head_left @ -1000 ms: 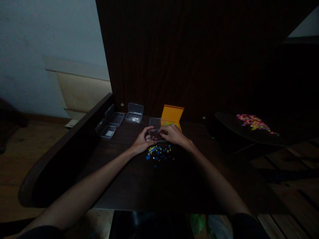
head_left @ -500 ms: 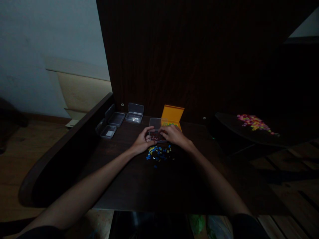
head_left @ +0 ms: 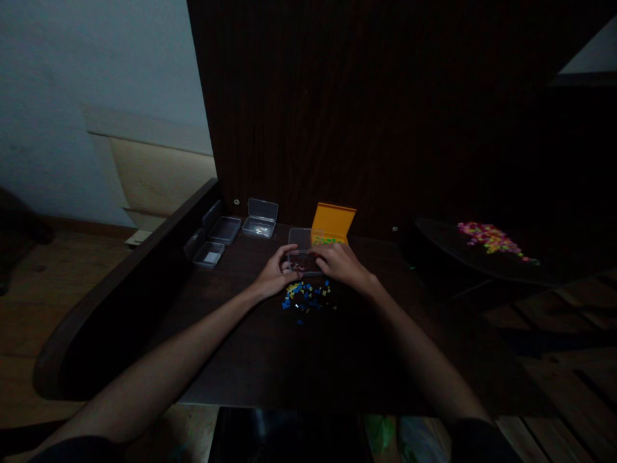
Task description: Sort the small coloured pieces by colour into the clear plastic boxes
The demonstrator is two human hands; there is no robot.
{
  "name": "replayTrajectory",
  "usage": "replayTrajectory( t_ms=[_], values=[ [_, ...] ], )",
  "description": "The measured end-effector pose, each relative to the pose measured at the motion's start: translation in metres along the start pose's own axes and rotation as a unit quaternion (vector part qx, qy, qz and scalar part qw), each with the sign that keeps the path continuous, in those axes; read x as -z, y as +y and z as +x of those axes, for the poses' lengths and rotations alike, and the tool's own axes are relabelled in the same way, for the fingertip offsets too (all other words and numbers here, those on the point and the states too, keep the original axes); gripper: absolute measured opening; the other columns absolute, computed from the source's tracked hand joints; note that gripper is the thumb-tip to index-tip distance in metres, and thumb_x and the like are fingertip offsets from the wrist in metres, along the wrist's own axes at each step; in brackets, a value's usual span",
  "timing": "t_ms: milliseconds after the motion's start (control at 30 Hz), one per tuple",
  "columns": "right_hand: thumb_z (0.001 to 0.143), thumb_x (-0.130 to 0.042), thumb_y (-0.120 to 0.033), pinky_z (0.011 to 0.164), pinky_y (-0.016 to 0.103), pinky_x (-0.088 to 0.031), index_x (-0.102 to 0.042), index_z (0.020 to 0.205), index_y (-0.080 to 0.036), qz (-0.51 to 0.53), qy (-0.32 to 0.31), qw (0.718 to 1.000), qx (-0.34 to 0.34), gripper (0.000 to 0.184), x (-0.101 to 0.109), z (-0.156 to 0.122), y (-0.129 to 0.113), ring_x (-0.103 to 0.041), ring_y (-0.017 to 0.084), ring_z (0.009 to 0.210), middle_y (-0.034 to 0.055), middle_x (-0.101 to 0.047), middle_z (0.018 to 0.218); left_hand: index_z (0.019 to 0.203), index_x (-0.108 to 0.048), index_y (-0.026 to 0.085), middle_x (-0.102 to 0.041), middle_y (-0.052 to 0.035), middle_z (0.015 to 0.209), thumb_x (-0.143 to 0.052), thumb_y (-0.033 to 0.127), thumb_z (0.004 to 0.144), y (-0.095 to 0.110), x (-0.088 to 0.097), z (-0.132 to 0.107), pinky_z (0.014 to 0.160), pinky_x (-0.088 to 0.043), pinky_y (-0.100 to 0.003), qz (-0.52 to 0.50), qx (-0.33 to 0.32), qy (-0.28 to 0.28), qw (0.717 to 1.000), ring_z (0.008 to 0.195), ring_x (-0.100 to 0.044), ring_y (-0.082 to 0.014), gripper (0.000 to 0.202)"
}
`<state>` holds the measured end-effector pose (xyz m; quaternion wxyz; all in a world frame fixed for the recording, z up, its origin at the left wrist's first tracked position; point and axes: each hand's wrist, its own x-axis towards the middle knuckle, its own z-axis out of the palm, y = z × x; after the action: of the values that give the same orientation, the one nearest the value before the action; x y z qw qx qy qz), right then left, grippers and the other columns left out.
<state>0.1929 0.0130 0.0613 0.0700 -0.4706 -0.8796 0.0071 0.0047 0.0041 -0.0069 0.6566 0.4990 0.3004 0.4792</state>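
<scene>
A clear plastic box (head_left: 304,272) with its lid (head_left: 299,238) raised at the back stands in front of me. Dark reddish small pieces (head_left: 299,263) lie inside it. My left hand (head_left: 278,272) grips the box's left side, thumb at the near edge and fingers at the far one. On the right side, my right hand (head_left: 341,262) has its thumb and curled fingers closed about the box's rim; its fingertips are partly hidden. Nearer to me, a loose pile of small blue and yellow pieces (head_left: 308,296) is spread on the dark wooden table (head_left: 270,360).
Behind my right hand, an orange box (head_left: 333,220) stands open with green pieces inside. Several open clear boxes (head_left: 260,226) sit at the back left by a raised side board (head_left: 120,289). Pink and yellow pieces (head_left: 491,238) lie on a dark surface at right.
My right hand has drawn slightly right, from over the inside of the clear box to its right rim. My left hand keeps its grip.
</scene>
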Motion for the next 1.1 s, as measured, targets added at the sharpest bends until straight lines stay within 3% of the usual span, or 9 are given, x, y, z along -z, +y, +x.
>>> replayTrajectory(
  t_ms=[200,400,533,633,867,1100],
  values=[
    [0.082,-0.047,-0.012,0.080,0.030,-0.044,-0.066,0.109,-0.024,0.033,-0.016,0.999,0.004,0.036,0.002,-0.004,-0.001,-0.063,0.020,0.093,0.0050,-0.070,0.105,0.120,-0.047,0.021,-0.051,-0.0114,0.128,-0.074,0.008,0.058,-0.001,0.002,0.001,0.088,-0.050,-0.037,0.010,-0.007,-0.002,1.000,0.094,-0.064,-0.0171,0.070],
    [0.081,-0.050,-0.013,0.075,0.026,-0.042,-0.068,0.100,-0.020,0.122,0.041,0.990,0.059,0.027,0.009,-0.014,-0.008,-0.060,0.015,0.084,0.0043,-0.069,0.095,0.120,-0.048,0.021,-0.051,-0.0118,0.129,-0.075,0.006,0.056,-0.001,0.002,0.001,0.089,-0.050,-0.035,0.011,-0.007,0.006,1.000,0.098,-0.063,-0.0178,0.070],
    [0.079,-0.055,-0.016,0.062,0.021,-0.036,-0.070,0.090,-0.018,0.141,-0.031,0.984,0.102,0.019,0.016,-0.023,-0.020,-0.052,0.010,0.063,-0.0006,-0.063,0.071,0.120,-0.047,0.020,-0.049,-0.0123,0.130,-0.075,0.007,0.057,0.002,0.000,-0.001,0.088,-0.051,-0.033,0.006,-0.003,0.007,1.000,0.094,-0.064,-0.0157,0.070],
    [0.080,-0.056,-0.017,0.056,0.021,-0.031,-0.071,0.089,-0.019,0.129,-0.089,0.982,0.102,0.018,0.012,-0.026,-0.027,-0.049,0.008,0.056,-0.0028,-0.061,0.064,0.119,-0.046,0.020,-0.048,-0.0117,0.131,-0.075,0.008,0.057,0.002,0.000,-0.001,0.088,-0.050,-0.032,0.002,-0.003,0.006,1.000,0.093,-0.064,-0.0145,0.069],
    [0.082,-0.059,-0.030,0.058,0.022,-0.033,-0.071,0.093,-0.024,0.060,-0.109,0.990,0.064,0.017,-0.004,-0.021,-0.032,-0.059,0.013,0.067,0.0009,-0.069,0.078,0.119,-0.046,0.020,-0.048,-0.0113,0.130,-0.076,0.009,0.058,0.000,0.003,0.000,0.087,-0.051,-0.031,0.002,-0.011,0.000,1.000,0.096,-0.064,-0.0162,0.069],
    [0.082,-0.057,-0.026,0.061,0.023,-0.034,-0.070,0.088,-0.023,0.044,-0.116,0.990,0.068,0.014,-0.008,-0.021,-0.036,-0.061,0.015,0.076,0.0025,-0.070,0.084,0.119,-0.047,0.020,-0.048,-0.0118,0.130,-0.076,0.011,0.058,0.002,0.002,-0.001,0.089,-0.051,-0.034,0.002,-0.008,0.002,1.000,0.097,-0.064,-0.0176,0.069]
  ],
)
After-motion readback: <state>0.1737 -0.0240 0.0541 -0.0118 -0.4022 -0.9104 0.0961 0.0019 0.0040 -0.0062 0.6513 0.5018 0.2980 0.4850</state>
